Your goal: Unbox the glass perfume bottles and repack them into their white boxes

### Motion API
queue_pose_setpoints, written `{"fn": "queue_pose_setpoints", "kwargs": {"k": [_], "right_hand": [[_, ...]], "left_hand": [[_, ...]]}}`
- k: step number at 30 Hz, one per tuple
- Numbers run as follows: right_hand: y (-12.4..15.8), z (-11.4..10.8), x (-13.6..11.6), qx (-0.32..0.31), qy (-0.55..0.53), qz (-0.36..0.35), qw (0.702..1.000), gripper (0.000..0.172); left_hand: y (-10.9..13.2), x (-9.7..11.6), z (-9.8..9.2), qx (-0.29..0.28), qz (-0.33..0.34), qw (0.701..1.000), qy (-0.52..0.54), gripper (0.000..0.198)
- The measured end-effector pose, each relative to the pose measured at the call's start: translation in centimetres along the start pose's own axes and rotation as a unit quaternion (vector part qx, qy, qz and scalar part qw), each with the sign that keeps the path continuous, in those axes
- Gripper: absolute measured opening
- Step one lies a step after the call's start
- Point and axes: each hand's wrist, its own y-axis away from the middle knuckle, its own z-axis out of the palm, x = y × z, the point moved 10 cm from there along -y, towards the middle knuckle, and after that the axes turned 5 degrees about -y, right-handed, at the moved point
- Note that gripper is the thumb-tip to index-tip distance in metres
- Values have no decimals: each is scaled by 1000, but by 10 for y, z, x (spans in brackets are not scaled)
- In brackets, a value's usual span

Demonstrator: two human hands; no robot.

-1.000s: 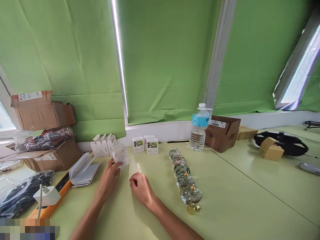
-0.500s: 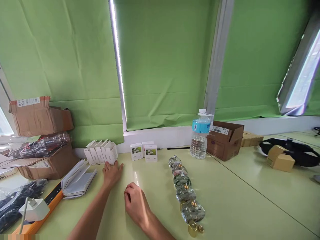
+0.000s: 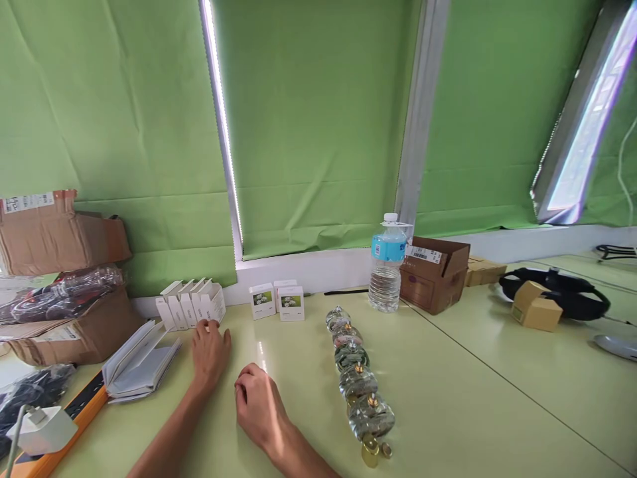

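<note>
My left hand (image 3: 210,352) lies palm down on the table, its thumb apart from the other fingers. Its fingertips are at the near right end of a row of white cardboard boxes (image 3: 189,309) with raised flaps; whether they touch is hard to tell. My right hand (image 3: 259,401) rests on its side nearby, fingers curled in, with nothing visible in it. To its right runs a line of clear glass bottles (image 3: 358,380) with small gold-coloured necks. A gold cap (image 3: 369,451) sits by the nearest bottle. Small white boxes with a flower picture (image 3: 291,304) stand behind my hands.
Left of my arm are a white booklet (image 3: 142,365), an orange power strip (image 3: 87,415) with a white plug, and stacked brown cartons (image 3: 84,332). A water bottle (image 3: 385,279), an open brown carton (image 3: 435,275) and a black strap-like item (image 3: 587,299) stand right.
The view has turned slightly right, so everything sits further left. My left hand has drawn its fingers a little closer together by the boxes. My right hand keeps its curled pose.
</note>
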Motion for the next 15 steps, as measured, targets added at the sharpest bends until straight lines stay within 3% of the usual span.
{"fn": "queue_pose_setpoints", "kwargs": {"k": [4,10,15], "right_hand": [[0,0,1,6,7,-1,1000,26],[1,-2,2,15,14,13,1000,24],[0,0,8,4,19,48,999,19]], "left_hand": [[-12,37,-9,21,104,993,61,33],[-41,99,-29,52,172,976,125,40],[-35,166,-26,18,289,948,132,53]]}}
